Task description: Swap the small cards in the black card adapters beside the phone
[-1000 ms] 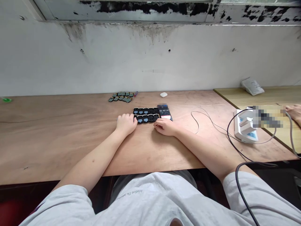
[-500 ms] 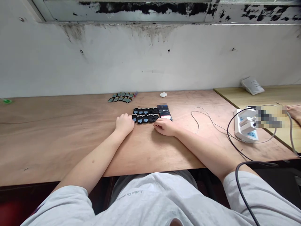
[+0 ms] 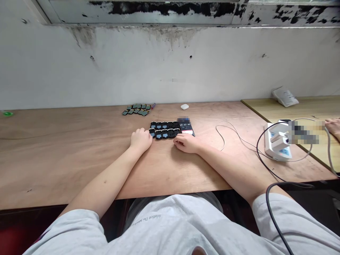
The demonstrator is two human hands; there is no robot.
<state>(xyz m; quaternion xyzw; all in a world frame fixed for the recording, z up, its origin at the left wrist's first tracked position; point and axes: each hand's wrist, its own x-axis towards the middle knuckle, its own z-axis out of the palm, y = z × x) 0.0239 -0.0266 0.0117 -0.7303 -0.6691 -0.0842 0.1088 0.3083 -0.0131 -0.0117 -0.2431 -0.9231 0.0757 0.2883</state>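
Two rows of small black plastic cases (image 3: 165, 134) lie on the wooden table in front of me, several in each row. Those on the left have blue-grey panels in them, while the right ones look all black. My left hand (image 3: 141, 139) is closed around the left end of the near row, its fingers against the leftmost case (image 3: 152, 132). At the near row's right end my right hand (image 3: 186, 142) rests on the table with curled fingers; nothing shows in them. A phone (image 3: 186, 126) with a running timer lies just beyond it.
Several green-grey screen-like panels (image 3: 136, 109) lie near the wall beside a purple pen-like item (image 3: 153, 106). Farther right are a white earbud case (image 3: 184, 106), a power strip (image 3: 278, 143) with cables, and another person's hand (image 3: 333, 126) at the edge.
My left hand has shifted very slightly right, and the near row of cases has moved a little to the right with it. My right hand has stayed in place.
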